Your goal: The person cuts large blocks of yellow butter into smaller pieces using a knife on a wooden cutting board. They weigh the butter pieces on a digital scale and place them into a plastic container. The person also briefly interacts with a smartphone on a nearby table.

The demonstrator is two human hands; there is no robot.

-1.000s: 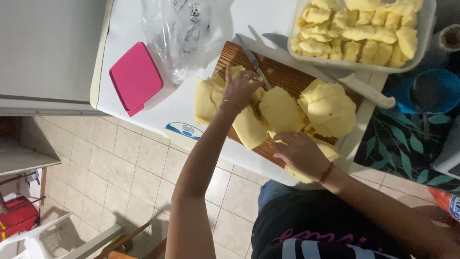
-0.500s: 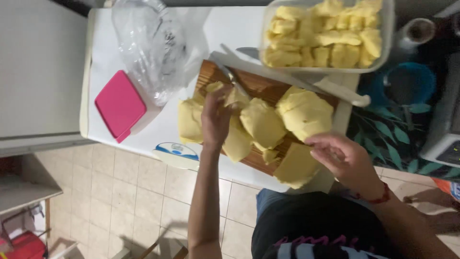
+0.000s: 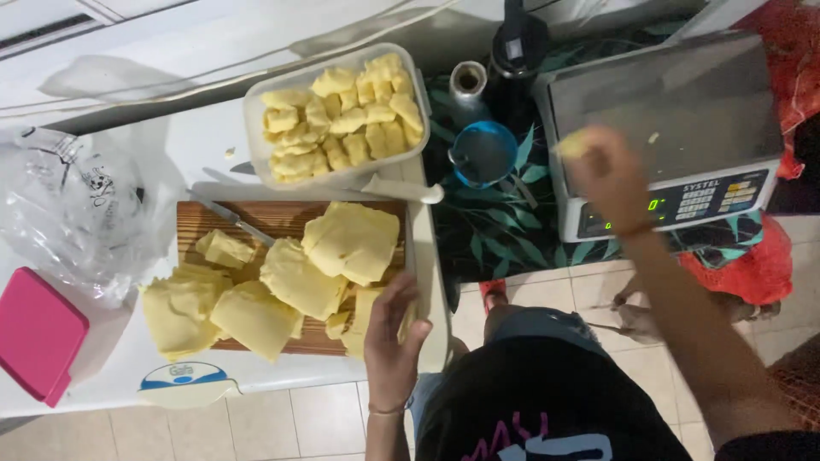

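A wooden cutting board [image 3: 205,224] on the white counter carries several pale yellow slabs [image 3: 352,241] and a small knife [image 3: 232,219]. My left hand [image 3: 393,335] lies at the board's right end, its fingers curled around a yellow piece [image 3: 366,316] there. My right hand [image 3: 605,171] is blurred and held over the grey platform of a digital scale [image 3: 666,102]. It pinches a small yellow chunk [image 3: 571,143].
A clear tub [image 3: 256,115] full of cut yellow chunks stands behind the board, a white-handled knife [image 3: 401,189] beside it. A blue cup [image 3: 483,154], a foil roll [image 3: 468,81], a plastic bag [image 3: 77,213], a pink box [image 3: 34,333] and a red mesh sack [image 3: 752,260] surround them.
My right hand left the board's near edge and swung right to the scale with a small yellow chunk. My left hand slid from the board's middle to its right end. The view shifted right.
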